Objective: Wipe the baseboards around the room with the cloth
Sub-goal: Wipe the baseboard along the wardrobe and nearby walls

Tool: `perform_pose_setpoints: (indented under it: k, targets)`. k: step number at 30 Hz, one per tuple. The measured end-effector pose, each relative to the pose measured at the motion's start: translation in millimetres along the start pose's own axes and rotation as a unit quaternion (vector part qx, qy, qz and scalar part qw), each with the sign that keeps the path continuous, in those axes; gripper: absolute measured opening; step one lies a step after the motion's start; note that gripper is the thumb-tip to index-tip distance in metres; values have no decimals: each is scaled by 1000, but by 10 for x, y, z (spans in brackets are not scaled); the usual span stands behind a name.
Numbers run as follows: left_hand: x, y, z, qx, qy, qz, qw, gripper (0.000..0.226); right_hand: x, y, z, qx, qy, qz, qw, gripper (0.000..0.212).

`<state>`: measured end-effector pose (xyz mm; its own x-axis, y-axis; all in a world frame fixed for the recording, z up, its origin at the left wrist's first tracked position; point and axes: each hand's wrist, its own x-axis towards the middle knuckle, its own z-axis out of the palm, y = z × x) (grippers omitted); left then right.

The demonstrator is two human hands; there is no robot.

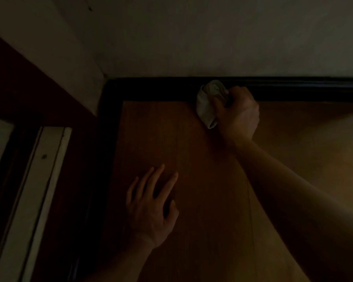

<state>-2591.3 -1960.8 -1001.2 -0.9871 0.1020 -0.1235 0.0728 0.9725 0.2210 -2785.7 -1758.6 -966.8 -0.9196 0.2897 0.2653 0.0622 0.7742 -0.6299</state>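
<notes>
The scene is dim. A dark baseboard (pixel 155 88) runs along the foot of the pale wall ahead and turns down the left side at the corner. My right hand (pixel 238 112) is closed around a bunched pale cloth (pixel 207 102), which is pressed against the baseboard near the middle of its far run. My left hand (pixel 151 206) lies flat on the wooden floor with its fingers spread, nearer to me and left of the cloth. It holds nothing.
The brown wooden floor (pixel 192 159) fills the middle of the view. A pale wall (pixel 212 37) stands ahead. At the left are a dark reddish panel (pixel 18 88) and a pale door frame or sliding track (pixel 39 190).
</notes>
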Motion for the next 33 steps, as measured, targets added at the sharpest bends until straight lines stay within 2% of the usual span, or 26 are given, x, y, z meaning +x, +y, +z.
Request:
perform_pose_setpoints:
  k: [5, 9, 15, 21, 26, 33]
  targets:
    - [6, 2, 0, -10, -1, -4, 1000, 65, 28, 176, -96, -8, 39, 17, 999, 28]
    - [1, 1, 7, -2, -2, 0, 1000, 65, 55, 167, -110, -18, 6, -17, 1000, 30]
    - [-3, 6, 21, -5, 5, -2, 1000, 65, 48, 244, -168, -14, 38, 23, 999, 29]
    - [-13, -2, 11, 9, -6, -6, 1000, 65, 38, 21, 15, 6, -21, -43, 999, 30]
    - [-13, 9, -24, 36, -29, -16, 999, 63, 63, 193, -109, 21, 4, -2, 1000, 32]
    - [-4, 47, -88, 44, -49, -23, 998, 70, 31, -73, 125, 55, -62, -23, 996, 32]
